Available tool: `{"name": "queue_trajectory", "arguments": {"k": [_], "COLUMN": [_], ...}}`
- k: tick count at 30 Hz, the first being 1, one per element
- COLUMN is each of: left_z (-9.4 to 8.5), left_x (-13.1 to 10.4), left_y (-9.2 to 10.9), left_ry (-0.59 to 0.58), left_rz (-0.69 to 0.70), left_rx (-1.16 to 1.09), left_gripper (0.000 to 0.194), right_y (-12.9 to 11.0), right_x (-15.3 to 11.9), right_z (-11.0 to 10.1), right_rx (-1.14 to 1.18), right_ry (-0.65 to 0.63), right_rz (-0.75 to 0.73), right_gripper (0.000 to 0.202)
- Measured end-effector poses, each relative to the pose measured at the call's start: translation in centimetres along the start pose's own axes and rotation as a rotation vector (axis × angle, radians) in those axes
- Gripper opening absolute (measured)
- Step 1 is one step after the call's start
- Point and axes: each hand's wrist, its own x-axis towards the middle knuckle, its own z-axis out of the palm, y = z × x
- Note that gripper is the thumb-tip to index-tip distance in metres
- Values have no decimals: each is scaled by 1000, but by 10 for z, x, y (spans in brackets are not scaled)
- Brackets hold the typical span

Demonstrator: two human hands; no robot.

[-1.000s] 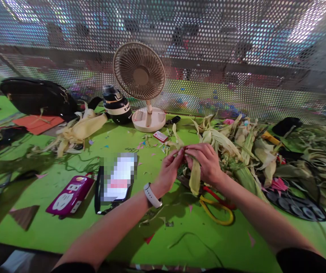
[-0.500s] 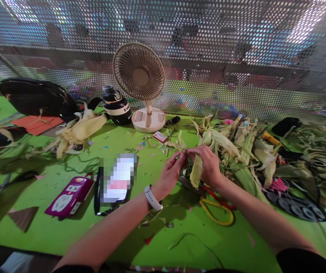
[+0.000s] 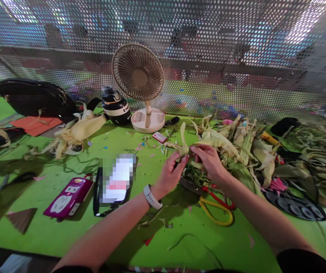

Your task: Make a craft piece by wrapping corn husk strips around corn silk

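Head view, one entry: corn husk strip (image 3: 186, 148), mid-desk (image 3: 66, 235), left of the husk pile (image 3: 245, 148) and beyond the scissors (image 3: 217, 208). Left hand (image 3: 170, 172) and right hand (image 3: 210, 161) pinch it, fingers narrow. Advice: grip near the fold, pull evenly.

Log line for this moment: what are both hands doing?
left hand: pinching pale yellow-green corn husk strip | right hand: gripping same husk | under hands: red-and-yellow-handled scissors on green table | right: husk pile
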Motion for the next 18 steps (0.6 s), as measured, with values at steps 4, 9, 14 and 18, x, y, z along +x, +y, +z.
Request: {"name": "queue_trajectory", "arguments": {"k": [4, 9, 14, 18], "left_z": [2, 4, 2, -1], "left_x": [-1, 0, -2, -5], "left_y": [3, 9, 8, 9], "left_ry": [-29, -58, -108, -128], "left_rz": [-111, -208, -185, -150], "left_rx": [-82, -177, -154, -55], "left_gripper": [26, 31, 31, 29], "right_y": [9, 2, 4, 14], "right_x": [19, 24, 28, 37], "right_z": [-8, -16, -21, -26], "right_rx": [64, 67, 82, -24], "right_ry": [-50, -88, -44, -14], "right_rz": [93, 86, 64, 63], "right_gripper": [44, 51, 45, 42]}}
